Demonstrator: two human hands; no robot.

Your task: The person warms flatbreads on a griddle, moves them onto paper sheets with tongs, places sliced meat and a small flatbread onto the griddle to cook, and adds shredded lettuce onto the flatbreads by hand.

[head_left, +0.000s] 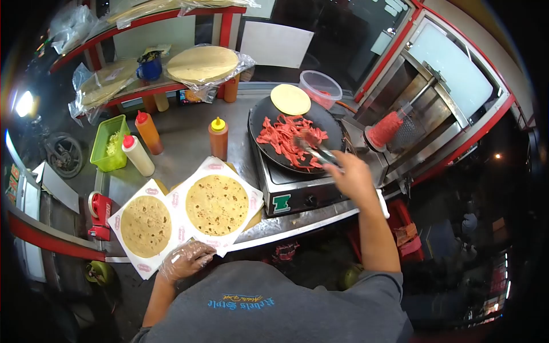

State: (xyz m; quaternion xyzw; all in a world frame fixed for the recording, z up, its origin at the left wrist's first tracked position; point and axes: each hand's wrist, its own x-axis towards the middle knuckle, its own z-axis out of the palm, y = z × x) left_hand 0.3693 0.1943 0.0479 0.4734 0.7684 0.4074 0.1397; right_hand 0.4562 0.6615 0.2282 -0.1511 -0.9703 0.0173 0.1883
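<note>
My right hand (353,176) grips metal tongs (321,153), their tips in the red meat strips (286,137) on a round black griddle (262,143). A small pale flatbread (290,99) lies at the griddle's far edge. My left hand (186,260), in a clear plastic glove, is at the counter's near edge, touching the wrapping paper (178,228). Its fingers are curled together; whatever is under them is hidden. Two browned flatbreads lie flat on paper sheets: a left flatbread (146,226) and a right flatbread (217,204).
Behind the papers stand a white bottle (138,156), an orange bottle (148,133), a yellow-capped bottle (218,139) and a green bin (110,146) with shreds. A clear tub (321,88) stands behind the griddle; a meat spit (386,128) is on the right. Wrapped flatbreads (203,64) occupy the shelf.
</note>
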